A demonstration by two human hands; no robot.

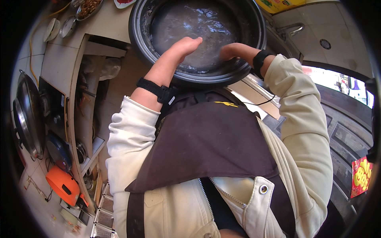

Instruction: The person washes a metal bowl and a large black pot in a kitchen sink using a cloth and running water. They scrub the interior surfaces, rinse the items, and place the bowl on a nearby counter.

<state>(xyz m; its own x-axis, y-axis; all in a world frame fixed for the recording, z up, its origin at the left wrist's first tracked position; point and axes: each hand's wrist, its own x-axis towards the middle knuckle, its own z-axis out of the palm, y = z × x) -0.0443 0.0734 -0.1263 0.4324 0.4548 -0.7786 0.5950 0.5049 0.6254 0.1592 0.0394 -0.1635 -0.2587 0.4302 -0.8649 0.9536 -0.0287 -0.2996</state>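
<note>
A large black round basin (140, 44) with a ridged rim holds cloudy water (190, 20) that glints and ripples. My left hand (188, 47) is over the near left part of it, thumb stretched out, while the other fingers are mostly hidden. On the near right side, my right hand (233, 51) bends down to the water, its fingertips blurred and partly out of sight. Nothing can be made out in either hand. Black straps circle both wrists, and the sleeves are pushed up.
A chrome faucet (293, 29) is at the upper right. Left, a counter (114, 20) bears a metal bowl of brown food (89, 9). Below are open cabinet shelves, a large lidded pan (28, 116) and an orange appliance (63, 185). A dark panelled door (348, 134) is right.
</note>
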